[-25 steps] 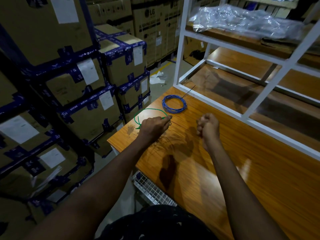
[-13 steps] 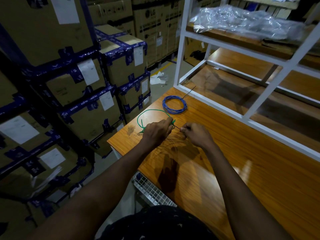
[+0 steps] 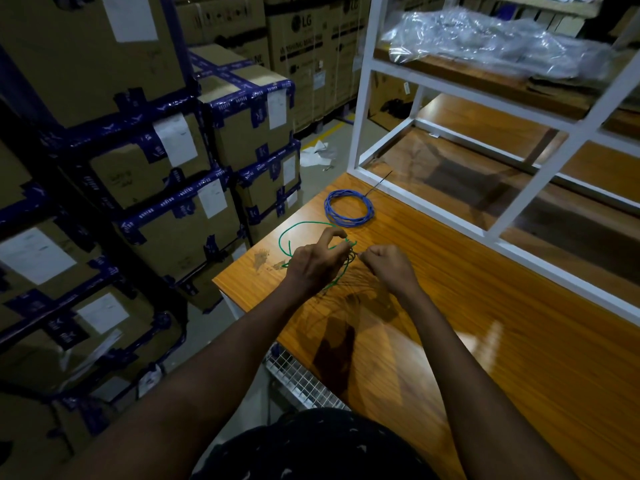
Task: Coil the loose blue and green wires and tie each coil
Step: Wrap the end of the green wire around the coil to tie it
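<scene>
Mid-frame, the left hand (image 3: 317, 263) pinches the thin green wire (image 3: 281, 244). The right hand (image 3: 388, 269) curls its fingers beside it, hold unclear. The coiled blue wire (image 3: 348, 222) lies just above.

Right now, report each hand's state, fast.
Left hand: closed, grip on the green wire.
Right hand: fingers curled beside that wire; whether they pinch anything cannot be told.
</scene>
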`<action>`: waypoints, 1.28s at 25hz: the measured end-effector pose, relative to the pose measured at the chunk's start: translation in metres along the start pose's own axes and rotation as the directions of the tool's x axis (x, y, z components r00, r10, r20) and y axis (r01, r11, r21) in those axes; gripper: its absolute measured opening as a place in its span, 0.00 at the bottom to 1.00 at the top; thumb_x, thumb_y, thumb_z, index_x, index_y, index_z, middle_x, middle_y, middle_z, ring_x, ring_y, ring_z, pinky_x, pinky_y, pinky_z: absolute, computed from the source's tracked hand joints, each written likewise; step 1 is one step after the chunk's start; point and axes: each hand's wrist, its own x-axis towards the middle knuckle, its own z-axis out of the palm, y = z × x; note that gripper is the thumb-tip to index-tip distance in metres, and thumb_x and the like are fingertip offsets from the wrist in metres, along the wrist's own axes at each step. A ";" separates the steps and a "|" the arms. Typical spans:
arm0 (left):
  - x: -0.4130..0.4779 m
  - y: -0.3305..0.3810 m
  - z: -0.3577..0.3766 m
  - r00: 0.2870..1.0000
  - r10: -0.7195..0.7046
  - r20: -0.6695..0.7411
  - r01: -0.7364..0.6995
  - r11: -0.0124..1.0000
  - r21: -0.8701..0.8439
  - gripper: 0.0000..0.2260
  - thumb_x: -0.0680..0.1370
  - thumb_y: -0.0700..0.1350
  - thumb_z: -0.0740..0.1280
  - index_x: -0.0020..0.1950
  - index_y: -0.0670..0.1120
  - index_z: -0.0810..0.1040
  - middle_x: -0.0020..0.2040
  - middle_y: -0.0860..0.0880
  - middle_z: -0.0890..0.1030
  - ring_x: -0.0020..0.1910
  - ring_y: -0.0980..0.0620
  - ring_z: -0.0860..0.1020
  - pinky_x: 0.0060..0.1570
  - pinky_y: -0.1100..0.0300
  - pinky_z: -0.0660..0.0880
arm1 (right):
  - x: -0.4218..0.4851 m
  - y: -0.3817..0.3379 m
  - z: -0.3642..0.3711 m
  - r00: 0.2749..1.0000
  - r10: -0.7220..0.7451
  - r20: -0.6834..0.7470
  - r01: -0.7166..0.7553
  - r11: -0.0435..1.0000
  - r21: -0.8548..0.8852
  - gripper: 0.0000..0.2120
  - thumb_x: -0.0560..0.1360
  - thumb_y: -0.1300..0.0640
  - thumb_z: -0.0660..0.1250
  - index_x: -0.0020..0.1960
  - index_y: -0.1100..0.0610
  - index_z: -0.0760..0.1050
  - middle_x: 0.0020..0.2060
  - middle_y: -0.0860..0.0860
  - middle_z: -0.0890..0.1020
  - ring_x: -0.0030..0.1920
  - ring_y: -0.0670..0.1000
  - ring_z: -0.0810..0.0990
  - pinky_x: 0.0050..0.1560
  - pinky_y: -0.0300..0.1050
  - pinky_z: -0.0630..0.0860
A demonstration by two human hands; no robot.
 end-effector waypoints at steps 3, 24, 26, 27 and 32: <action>0.000 0.001 0.001 0.999 -0.018 -0.043 0.016 0.999 -0.042 0.06 0.78 0.51 0.61 0.51 0.51 0.71 0.58 0.49 0.79 0.21 0.45 0.74 0.20 0.61 0.63 | -0.001 -0.004 0.001 1.000 0.007 -0.027 -0.002 0.985 0.174 0.16 0.69 0.51 0.64 0.25 0.53 0.65 0.22 0.49 0.64 0.26 0.48 0.61 0.32 0.49 0.58; 0.024 -0.007 0.010 0.966 -0.010 -0.257 -0.046 0.976 -0.211 0.04 0.75 0.46 0.69 0.49 0.50 0.78 0.46 0.50 0.83 0.27 0.47 0.78 0.20 0.61 0.69 | -0.002 -0.013 -0.016 0.992 -0.079 -0.100 0.120 0.843 0.524 0.20 0.75 0.67 0.63 0.26 0.55 0.66 0.17 0.43 0.64 0.20 0.41 0.60 0.23 0.37 0.57; 0.026 -0.004 0.012 0.969 -0.055 -0.241 -0.001 0.974 -0.224 0.04 0.74 0.46 0.70 0.47 0.48 0.82 0.45 0.51 0.83 0.29 0.47 0.80 0.21 0.61 0.71 | 0.002 -0.013 -0.027 0.993 -0.098 -0.067 0.118 0.892 0.436 0.17 0.75 0.64 0.63 0.28 0.56 0.69 0.19 0.44 0.67 0.21 0.42 0.62 0.24 0.38 0.58; 0.027 -0.004 0.013 0.971 -0.092 -0.222 0.040 0.973 -0.229 0.04 0.73 0.45 0.71 0.47 0.48 0.82 0.45 0.52 0.83 0.31 0.47 0.80 0.22 0.60 0.72 | 0.005 -0.010 -0.034 0.994 -0.083 -0.075 0.107 0.897 0.430 0.15 0.76 0.63 0.63 0.31 0.57 0.72 0.22 0.46 0.71 0.22 0.43 0.64 0.25 0.38 0.59; 0.033 -0.009 0.016 0.952 -0.247 -0.184 0.198 0.948 -0.248 0.04 0.74 0.45 0.70 0.45 0.47 0.83 0.43 0.51 0.83 0.35 0.49 0.81 0.27 0.59 0.74 | 0.023 0.038 -0.059 0.923 0.363 -0.130 -0.090 0.533 0.841 0.11 0.80 0.61 0.57 0.59 0.59 0.74 0.52 0.57 0.82 0.40 0.53 0.80 0.37 0.46 0.75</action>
